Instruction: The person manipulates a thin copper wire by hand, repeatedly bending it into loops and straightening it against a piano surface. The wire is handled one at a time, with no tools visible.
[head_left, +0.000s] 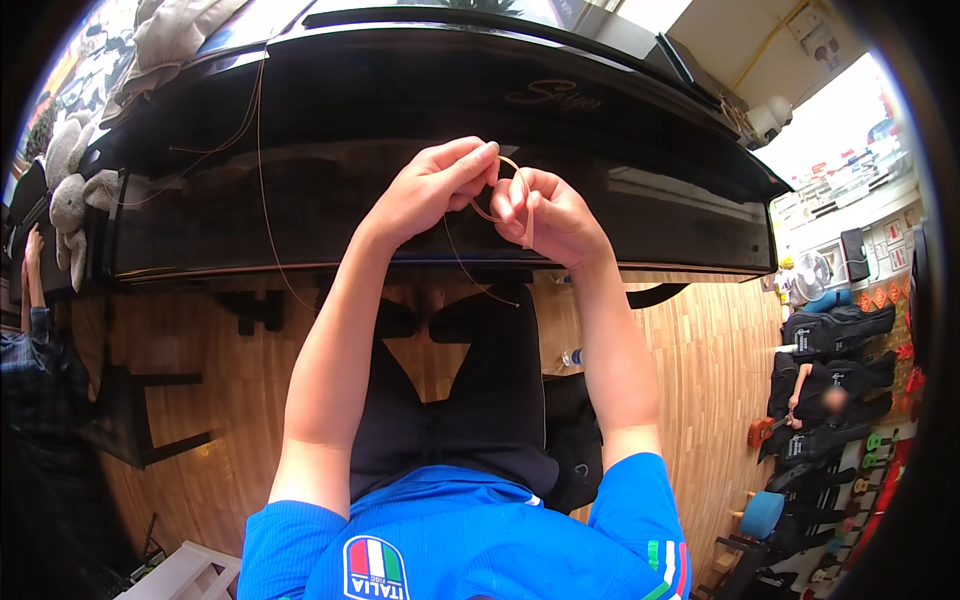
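In front of the black piano (420, 100), my left hand (440, 188) pinches a thin copper-coloured guitar string (514, 164) between thumb and fingers. My right hand (556, 214) is closed on the same string, close beside the left. Between the hands the string bends into a small loop, and a stretch of it lies over the right fingers. One loose length hangs below my left hand and curves right over my knee, with a small knob at its tip.
More thin strings (261, 180) trail down the piano's left side. A grey plush toy (70, 205) hangs at its left end. Another person's hand (35, 245) is at far left, by a dark chair (140, 410). Guitar bags (840, 330) and a blue stool (763, 516) stand at right.
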